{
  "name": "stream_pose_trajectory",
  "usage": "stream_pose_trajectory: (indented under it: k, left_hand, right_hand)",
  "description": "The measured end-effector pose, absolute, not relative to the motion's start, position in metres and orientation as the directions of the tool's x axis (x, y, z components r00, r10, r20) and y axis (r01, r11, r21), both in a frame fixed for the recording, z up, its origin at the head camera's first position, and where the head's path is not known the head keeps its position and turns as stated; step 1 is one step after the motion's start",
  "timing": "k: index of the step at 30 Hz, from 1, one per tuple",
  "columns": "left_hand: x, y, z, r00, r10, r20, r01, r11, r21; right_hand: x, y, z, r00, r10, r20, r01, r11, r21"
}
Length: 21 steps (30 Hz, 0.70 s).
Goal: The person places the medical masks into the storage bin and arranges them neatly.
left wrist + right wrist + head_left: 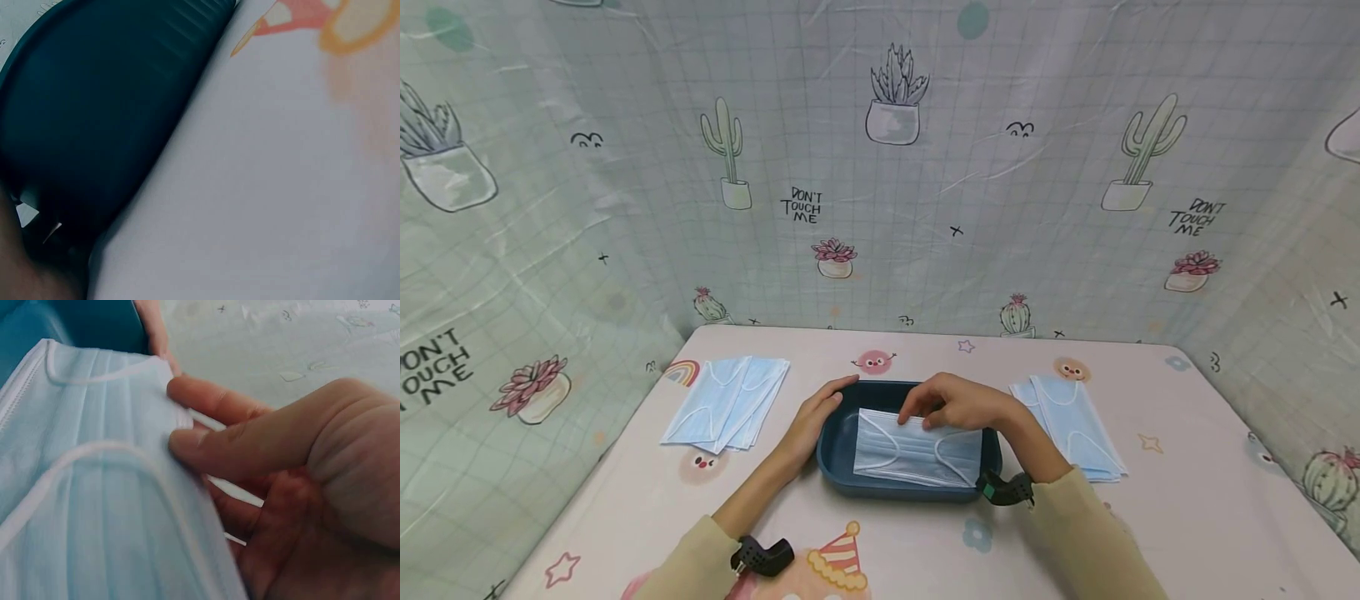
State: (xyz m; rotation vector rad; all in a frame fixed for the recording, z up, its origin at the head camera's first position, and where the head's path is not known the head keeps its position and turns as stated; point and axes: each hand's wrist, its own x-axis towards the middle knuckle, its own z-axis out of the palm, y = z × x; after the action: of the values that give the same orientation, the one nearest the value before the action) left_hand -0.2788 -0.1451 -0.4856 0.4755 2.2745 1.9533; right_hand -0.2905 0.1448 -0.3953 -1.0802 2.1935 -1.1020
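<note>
A blue pleated face mask [917,458] with white ear loops lies across the dark blue tray [910,493]. My right hand [958,402] is over the tray and pinches the mask's far edge. In the right wrist view, the thumb [206,449] lies on the edge of the mask [112,475], with the other fingers partly behind it. At the tray's left side, my left hand [808,425] rests with fairly straight fingers against the rim near the far left corner. Only a blurred part of that hand shows beside the tray [94,112] in the left wrist view.
Several blue masks [722,404] lie overlapped on the table's left. More masks [1071,429] lie right of the tray, partly behind my right forearm. A patterned sheet [955,192] hangs behind the pink table [1210,517] and along its sides.
</note>
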Motion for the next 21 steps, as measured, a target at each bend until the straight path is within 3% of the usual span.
stream_pose_trajectory:
  k: [11, 21]
  left_hand:
    - [-0.278, -0.144, -0.485, -0.947, 0.299, 0.121, 0.166, 0.131, 0.977]
    - [-0.28, -0.145, -0.481, -0.95, 0.296, 0.103, 0.15, 0.142, 0.978]
  right_hand:
    - [-0.291, 0.145, -0.389, -0.628, -0.775, -0.079, -0.442, 0.438, -0.783]
    - [-0.305, 0.133, -0.376, -0.568, -0.805, -0.171, -0.456, 0.48, -0.749]
